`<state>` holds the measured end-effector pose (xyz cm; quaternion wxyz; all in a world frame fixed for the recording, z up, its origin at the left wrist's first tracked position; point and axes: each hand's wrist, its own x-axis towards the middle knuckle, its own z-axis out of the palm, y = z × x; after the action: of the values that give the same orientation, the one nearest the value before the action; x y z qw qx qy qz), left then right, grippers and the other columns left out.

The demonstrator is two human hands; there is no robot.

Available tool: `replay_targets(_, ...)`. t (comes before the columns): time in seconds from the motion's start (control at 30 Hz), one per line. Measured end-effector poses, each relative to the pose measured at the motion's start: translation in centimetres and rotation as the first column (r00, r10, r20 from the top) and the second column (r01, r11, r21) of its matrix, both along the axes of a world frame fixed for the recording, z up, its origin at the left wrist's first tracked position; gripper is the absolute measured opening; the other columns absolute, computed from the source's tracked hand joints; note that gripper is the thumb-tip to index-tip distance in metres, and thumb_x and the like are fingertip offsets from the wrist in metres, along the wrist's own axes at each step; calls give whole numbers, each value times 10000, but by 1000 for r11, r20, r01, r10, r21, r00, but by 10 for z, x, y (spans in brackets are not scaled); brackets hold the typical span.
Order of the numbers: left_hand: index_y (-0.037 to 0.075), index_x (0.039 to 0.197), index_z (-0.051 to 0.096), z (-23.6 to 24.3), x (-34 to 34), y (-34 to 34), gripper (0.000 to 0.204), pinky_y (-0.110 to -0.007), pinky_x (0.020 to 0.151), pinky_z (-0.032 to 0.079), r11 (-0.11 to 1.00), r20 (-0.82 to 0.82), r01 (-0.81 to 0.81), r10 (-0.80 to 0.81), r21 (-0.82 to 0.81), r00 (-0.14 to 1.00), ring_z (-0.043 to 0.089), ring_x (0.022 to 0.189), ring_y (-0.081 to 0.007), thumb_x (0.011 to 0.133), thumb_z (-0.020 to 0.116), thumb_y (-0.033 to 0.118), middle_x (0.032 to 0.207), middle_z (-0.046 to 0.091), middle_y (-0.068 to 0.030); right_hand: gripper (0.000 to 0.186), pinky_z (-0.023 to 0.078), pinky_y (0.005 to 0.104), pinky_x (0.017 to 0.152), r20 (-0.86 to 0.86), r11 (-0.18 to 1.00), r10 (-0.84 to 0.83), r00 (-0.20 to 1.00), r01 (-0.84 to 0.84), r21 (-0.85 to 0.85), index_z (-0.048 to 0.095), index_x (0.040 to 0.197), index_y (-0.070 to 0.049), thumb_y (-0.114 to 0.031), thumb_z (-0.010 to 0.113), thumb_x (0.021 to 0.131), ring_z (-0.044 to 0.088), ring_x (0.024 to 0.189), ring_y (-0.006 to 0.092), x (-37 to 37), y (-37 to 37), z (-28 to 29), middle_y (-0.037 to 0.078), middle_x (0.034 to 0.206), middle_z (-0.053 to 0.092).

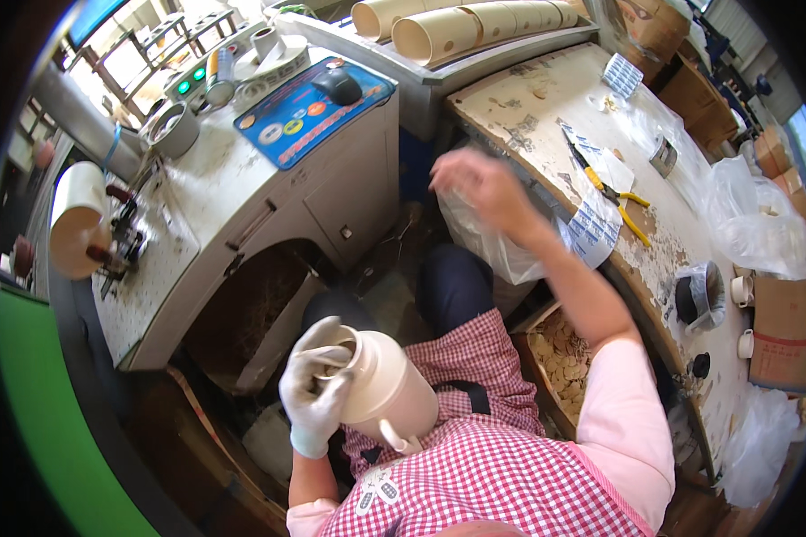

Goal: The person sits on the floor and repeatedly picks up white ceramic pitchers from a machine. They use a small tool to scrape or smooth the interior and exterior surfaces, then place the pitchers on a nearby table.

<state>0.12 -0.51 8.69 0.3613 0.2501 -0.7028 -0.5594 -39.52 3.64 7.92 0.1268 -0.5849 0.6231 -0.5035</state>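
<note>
My left hand [318,385], in a white glove, grips a cream-coloured jug [394,389] at its mouth, fingers hooked round the rim. The jug lies tilted in my lap, its side handle toward me. My bare right hand [475,183] is raised at the near edge of the right bench [510,98], over a clear plastic bag [475,246]. Its fingers are curled but blurred, so I cannot tell whether they hold anything. Yellow-handled pliers [613,192] and printed paper strips [591,233] lie on that bench to the right of this hand.
The left cabinet [340,197] carries a blue mat [278,134] with a mouse [336,87] and a machine fitting holding a cream tube [81,215]. Several tubes [421,40] lie in a rear trough. A box of chips [555,367] sits by my right side; cartons [784,331] and bags stand far right.
</note>
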Motion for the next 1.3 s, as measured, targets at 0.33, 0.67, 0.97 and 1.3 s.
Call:
replay_targets(0.33, -108, 1184, 719, -95, -125, -87, 555, -385, 1049, 519, 724, -18, 285, -352, 628, 936, 673, 1191, -268, 902, 768, 367, 1380, 656, -232, 1076, 562, 407, 987, -677, 647, -542, 497, 761, 41, 578, 1369, 78, -801, 711, 763, 682, 1210, 332, -256, -230, 33, 231, 1264, 703)
replay_targets(0.67, -95, 1403, 585, -124, -145, -103, 583, -333, 1056, 524, 557, -141, 336, -363, 759, 921, 695, 1163, -196, 963, 743, 255, 1302, 719, -173, 338, 578, 403, 598, -310, 698, -625, 716, 691, 188, 739, 777, 3, -209, 512, 910, 703, 538, 276, -295, -231, 89, 154, 612, 697)
replay_targets(0.97, -96, 1381, 603, -130, -138, -94, 580, -345, 1043, 536, 578, -149, 364, -386, 731, 910, 700, 1145, -214, 968, 741, 286, 1298, 714, -199, 470, 571, 361, 576, -238, 725, -684, 689, 679, -118, 583, 1226, 68, -364, 509, 1057, 714, 611, 254, -229, -65, 49, 193, 830, 729)
replay_targets(1.3, -107, 1353, 617, -130, -126, -92, 589, -343, 1050, 518, 658, -107, 331, -356, 676, 928, 687, 1158, -219, 970, 725, 328, 1289, 707, -181, 282, 600, 295, 588, 730, 469, -616, 294, 882, 41, 618, 1208, 17, -220, 503, 1109, 714, 710, 186, -286, 134, -4, 181, 926, 746)
